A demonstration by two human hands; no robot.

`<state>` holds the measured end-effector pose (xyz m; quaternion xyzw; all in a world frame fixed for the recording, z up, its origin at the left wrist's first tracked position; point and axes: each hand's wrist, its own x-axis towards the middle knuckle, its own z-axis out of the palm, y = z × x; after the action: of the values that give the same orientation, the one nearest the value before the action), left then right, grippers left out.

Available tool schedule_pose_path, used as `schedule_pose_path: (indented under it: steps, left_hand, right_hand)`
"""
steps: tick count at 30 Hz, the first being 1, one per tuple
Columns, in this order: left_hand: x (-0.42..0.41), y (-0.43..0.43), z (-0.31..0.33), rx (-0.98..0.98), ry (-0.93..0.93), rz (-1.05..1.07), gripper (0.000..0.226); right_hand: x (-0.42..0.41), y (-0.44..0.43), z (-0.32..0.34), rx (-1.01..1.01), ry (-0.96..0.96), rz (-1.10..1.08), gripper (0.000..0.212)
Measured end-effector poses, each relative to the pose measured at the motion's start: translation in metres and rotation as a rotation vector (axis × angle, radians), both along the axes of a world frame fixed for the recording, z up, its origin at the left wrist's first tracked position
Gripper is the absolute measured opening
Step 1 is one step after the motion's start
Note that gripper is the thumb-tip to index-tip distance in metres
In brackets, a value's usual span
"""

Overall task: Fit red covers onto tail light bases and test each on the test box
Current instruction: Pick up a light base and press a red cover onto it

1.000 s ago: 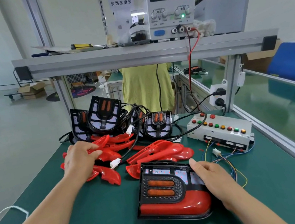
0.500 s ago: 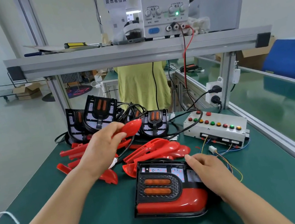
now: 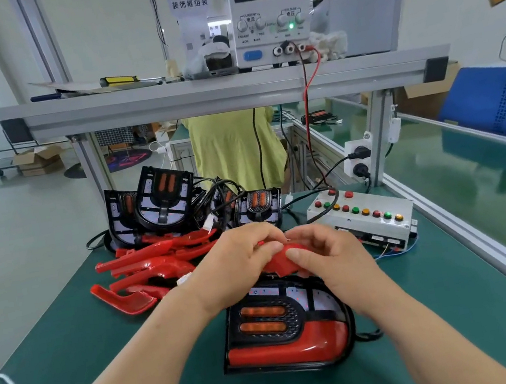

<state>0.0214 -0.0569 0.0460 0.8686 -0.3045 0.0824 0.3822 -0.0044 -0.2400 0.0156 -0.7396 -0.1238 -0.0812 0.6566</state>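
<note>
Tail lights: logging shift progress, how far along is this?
Done: the near base wears one fitted cover along its near edge. In hand: left hand and right hand grip a second cover above it. Left: bare bases and loose covers behind; test box checks likely pending.

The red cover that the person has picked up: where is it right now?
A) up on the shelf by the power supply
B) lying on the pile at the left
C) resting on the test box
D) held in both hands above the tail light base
D: the left hand and the right hand both grip the red cover, just above the far edge of the tail light base.
</note>
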Motion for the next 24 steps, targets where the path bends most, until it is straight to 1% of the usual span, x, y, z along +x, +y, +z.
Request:
schedule_pose_path:
  steps: [1,2,5,8,12,16,18,20,22,24]
  left_hand:
    - [-0.001,0.001,-0.001,-0.010,-0.004,0.010,0.009]
    - [-0.002,0.003,-0.002,-0.014,-0.004,0.017,0.013]
    - [-0.004,0.014,-0.004,0.035,-0.051,0.043,0.033]
    - [-0.007,0.022,-0.008,-0.005,-0.103,0.085,0.029]
    - [-0.009,0.025,-0.015,-0.056,-0.137,0.119,0.027]
    - [-0.010,0.023,-0.020,-0.031,-0.212,0.122,0.026]
    - [-0.010,0.022,-0.022,-0.001,-0.247,0.135,0.026]
    - [-0.009,0.022,-0.024,-0.001,-0.250,0.138,0.027]
    - [-0.009,0.022,-0.028,-0.003,-0.240,0.129,0.029]
    - [-0.008,0.022,-0.032,0.000,-0.224,0.131,0.028]
  right_hand:
    - [0.000,0.000,-0.002,0.024,0.012,-0.015,0.021]
    - [0.000,0.000,-0.004,0.054,0.031,-0.037,0.020]
    - [0.001,-0.007,-0.008,0.246,0.122,-0.108,0.017]
    - [0.002,-0.017,-0.010,0.389,0.202,-0.130,0.011]
    - [0.001,-0.019,-0.013,0.483,0.278,-0.130,0.008]
    - [0.000,-0.018,-0.015,0.569,0.337,-0.133,0.008]
    - [0.000,-0.018,-0.015,0.574,0.342,-0.134,0.009]
    - [-0.002,-0.018,-0.017,0.527,0.332,-0.140,0.009]
    - [-0.003,-0.018,-0.018,0.434,0.298,-0.158,0.008]
    - [-0.005,-0.019,-0.018,0.266,0.240,-0.209,0.006]
